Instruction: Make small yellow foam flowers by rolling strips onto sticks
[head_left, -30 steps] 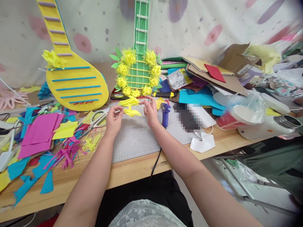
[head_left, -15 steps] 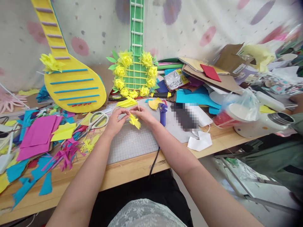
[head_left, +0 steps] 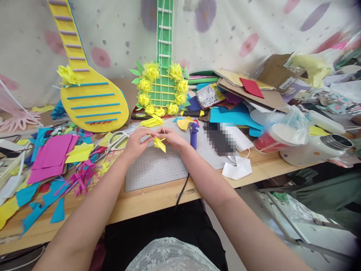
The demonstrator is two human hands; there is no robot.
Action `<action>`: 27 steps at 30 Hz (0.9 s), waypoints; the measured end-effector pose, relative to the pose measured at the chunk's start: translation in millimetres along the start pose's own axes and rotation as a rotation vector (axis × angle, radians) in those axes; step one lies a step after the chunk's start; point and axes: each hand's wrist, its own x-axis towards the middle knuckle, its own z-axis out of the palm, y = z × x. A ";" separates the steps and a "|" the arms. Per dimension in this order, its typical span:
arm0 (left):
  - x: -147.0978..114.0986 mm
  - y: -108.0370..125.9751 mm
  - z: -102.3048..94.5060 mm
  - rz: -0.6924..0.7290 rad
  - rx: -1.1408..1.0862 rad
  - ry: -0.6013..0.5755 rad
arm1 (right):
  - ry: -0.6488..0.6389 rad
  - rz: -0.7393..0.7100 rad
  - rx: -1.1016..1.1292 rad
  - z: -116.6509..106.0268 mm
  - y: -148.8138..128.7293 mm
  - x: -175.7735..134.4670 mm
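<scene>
Both my hands meet over the grey cutting mat [head_left: 152, 171]. Between them hangs a yellow paper flower [head_left: 159, 143], its petals pointing down. My left hand [head_left: 140, 142] pinches it from the left. My right hand [head_left: 172, 137] grips it from the right, with a thin stick [head_left: 163, 127] rising from its fingers. Just beyond lie yellow paper strips [head_left: 152, 121]. A purple glue gun [head_left: 193, 134] stands right of my right hand. Behind, a green paper guitar [head_left: 164, 87] leans on the wall, ringed with yellow flowers.
A yellow guitar shape [head_left: 94, 101] leans at the left. White-handled scissors [head_left: 118, 140], magenta paper [head_left: 52, 158] and blue scraps [head_left: 58, 210] cover the left side. To the right are a white mask [head_left: 238, 168], a bagged cup [head_left: 284, 133] and a steel-necked bottle [head_left: 310, 152]. Another person's sleeve [head_left: 324, 188] shows beyond.
The view has shifted slightly, so the left-hand things appear farther right. The yellow flower has turned a little between my fingers, and my hands are closer together.
</scene>
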 end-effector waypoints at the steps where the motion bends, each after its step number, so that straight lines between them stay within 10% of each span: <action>1: 0.0 0.6 -0.8 0.003 -0.002 -0.016 | -0.019 0.026 0.015 0.0 0.5 0.0; 27: 1.5 1.0 0.8 -0.162 -0.064 -0.079 | -0.109 0.192 0.250 -0.5 12.0 10.4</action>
